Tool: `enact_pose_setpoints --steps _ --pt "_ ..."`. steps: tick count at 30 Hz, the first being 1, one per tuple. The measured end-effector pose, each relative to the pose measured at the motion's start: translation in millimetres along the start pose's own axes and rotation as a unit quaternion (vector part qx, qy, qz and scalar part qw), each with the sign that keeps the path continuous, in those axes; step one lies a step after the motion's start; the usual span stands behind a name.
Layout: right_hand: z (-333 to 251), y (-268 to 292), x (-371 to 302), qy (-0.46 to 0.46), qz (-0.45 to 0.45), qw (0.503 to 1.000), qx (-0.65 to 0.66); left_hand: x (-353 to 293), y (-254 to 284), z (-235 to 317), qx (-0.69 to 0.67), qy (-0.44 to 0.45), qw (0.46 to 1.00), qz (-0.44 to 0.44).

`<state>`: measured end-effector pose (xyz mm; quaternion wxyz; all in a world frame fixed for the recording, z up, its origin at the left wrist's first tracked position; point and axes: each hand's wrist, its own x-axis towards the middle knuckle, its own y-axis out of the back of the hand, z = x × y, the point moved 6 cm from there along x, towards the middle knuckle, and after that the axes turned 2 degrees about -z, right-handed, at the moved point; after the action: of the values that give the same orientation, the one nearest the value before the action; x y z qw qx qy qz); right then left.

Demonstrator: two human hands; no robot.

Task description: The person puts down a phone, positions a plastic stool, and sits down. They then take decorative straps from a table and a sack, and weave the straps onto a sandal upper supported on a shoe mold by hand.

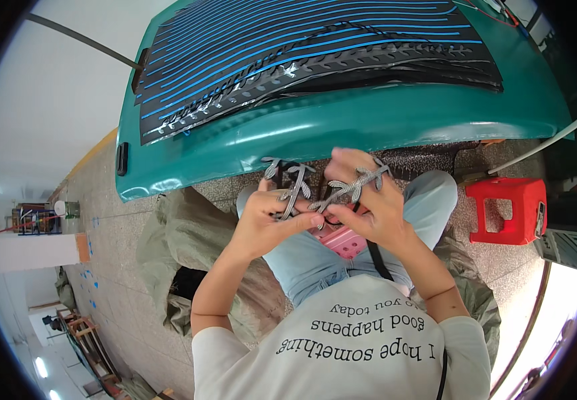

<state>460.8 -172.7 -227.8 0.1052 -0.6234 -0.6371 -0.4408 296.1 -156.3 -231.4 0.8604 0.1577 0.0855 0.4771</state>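
Observation:
A thin grey strip with leaf shapes (347, 191), black in places on its other side, is stretched and looped between my hands above my lap. My left hand (265, 217) is closed on its left part, with leafy ends standing up past the fingers. My right hand (376, 203) grips the other part, the strip running across its fingers. Both thumbs come close together at the middle, where the strip crosses itself. Just below the hands, a pink perforated plastic container (343, 243) sits between my thighs, partly hidden by my hands.
Ahead stands a green-covered table (288, 127) bearing stacked black sheets with blue lines (262, 47). A similar dark leafy strip (235, 87) lies along their near edge. A red plastic stool (507, 210) is at the right. Grey-green cloth (188, 247) bunches on the floor at left.

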Motion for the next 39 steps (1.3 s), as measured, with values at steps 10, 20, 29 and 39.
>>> enact_pose_setpoints --steps 10,20,29,39 --pt "9.3 15.9 -9.9 -0.153 -0.003 0.987 -0.047 3.6 -3.7 -7.8 0.011 -0.035 0.999 0.010" --pt "11.9 35.8 4.1 -0.193 0.036 0.978 0.069 3.4 -12.0 -17.0 -0.114 0.093 0.989 -0.015" --pt "-24.1 53.9 16.6 -0.047 0.024 0.998 0.035 -2.1 -3.5 13.8 0.039 -0.084 0.995 0.028" --pt "-4.7 46.3 23.2 -0.139 0.023 0.985 0.100 -11.7 -5.4 33.5 0.067 -0.165 0.984 -0.004"
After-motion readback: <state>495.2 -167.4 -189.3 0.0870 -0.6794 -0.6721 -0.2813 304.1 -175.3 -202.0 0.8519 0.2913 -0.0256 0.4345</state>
